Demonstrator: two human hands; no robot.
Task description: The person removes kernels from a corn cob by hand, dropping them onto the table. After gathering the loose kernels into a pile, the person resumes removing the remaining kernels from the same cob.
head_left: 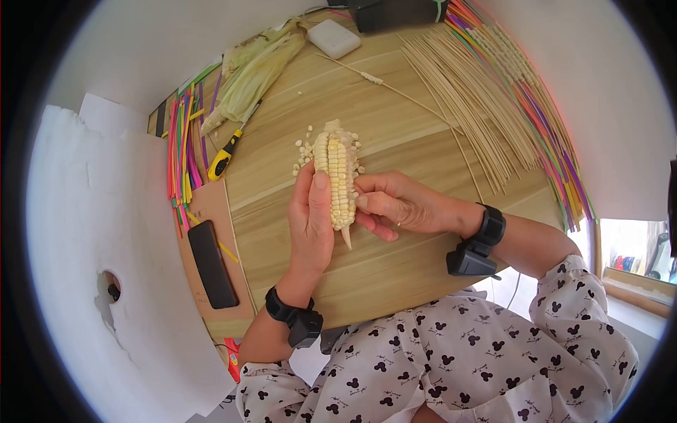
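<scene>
An ear of corn (343,180) with pale yellow kernels is held upright over the table, its pointed tip toward me. Its right side and top look stripped of kernels. My left hand (310,222) is closed around the ear's left side, thumb lying along the front. At the right edge of the ear, my right hand (395,203) has its thumb and forefinger pressed together against it, the other fingers curled below. Whether a kernel is between those fingertips is hidden. Loose corn kernels (305,151) lie on the table behind the ear.
Corn husks (257,67) and a yellow-black screwdriver (224,156) lie at left. Thin wooden skewers (465,99) spread at right, beside colourful strips (546,127). A phone (213,264) rests on brown board (243,289). A white box (333,39) sits at the back.
</scene>
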